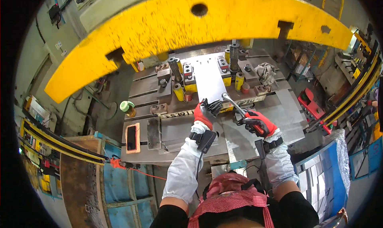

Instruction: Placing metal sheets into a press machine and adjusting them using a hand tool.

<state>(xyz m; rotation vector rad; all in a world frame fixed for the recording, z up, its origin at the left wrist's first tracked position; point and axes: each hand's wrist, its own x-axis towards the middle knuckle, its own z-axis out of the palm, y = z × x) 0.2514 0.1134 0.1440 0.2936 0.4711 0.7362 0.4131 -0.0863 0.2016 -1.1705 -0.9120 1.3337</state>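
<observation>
My left hand (pixel 206 112), in a red and black glove, grips the near edge of a flat grey metal sheet (pixel 208 79) lying in the die of a stamping press. My right hand (pixel 257 123), gloved the same way, holds a red-handled metal rod tool (pixel 238 107) whose tip points up-left toward the sheet's near right corner. Both forearms wear white sleeves with black wrist devices strapped on.
A big yellow press frame (pixel 191 28) arches overhead. Yellow springs, guide posts and clamps ring the die (pixel 179 90). A phone in an orange case (pixel 132 137) lies at the bed's left, a green-capped bottle (pixel 127 107) behind it, a rag (pixel 265 73) at right. Blue bins stand below left and right.
</observation>
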